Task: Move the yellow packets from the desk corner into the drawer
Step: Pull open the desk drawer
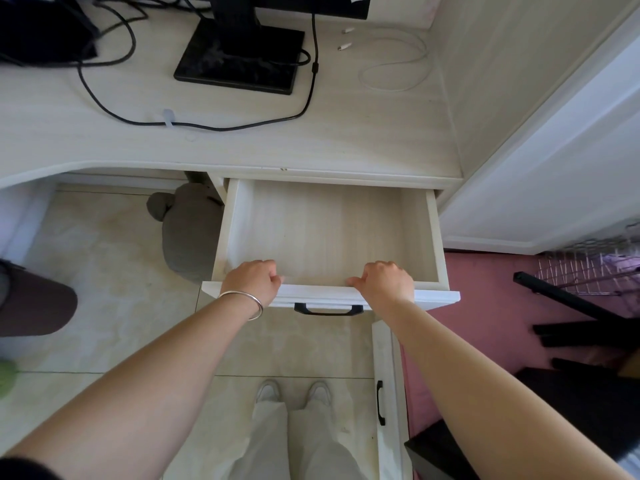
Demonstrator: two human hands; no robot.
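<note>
Both hands on the drawer (431, 237) front: our left hand (254, 280) and right hand (386, 280) curl over its top edge, fingers hooked inside, just above the handle (328, 310). The drawer sits open and bare. We should keep the pull even so it doesn't skew. Beyond it, on the desk (346, 140), no yellow packets are in sight.

You are standing before a pale wood-grain drawer (329, 233) that is hanging open under the white desk top (242, 143). Your left hand (254, 280) and right hand (384, 280) are both curling over its front panel's top edge, above the black metal handle (328, 309). A silver bangle (247, 301) is circling your left wrist.
</note>
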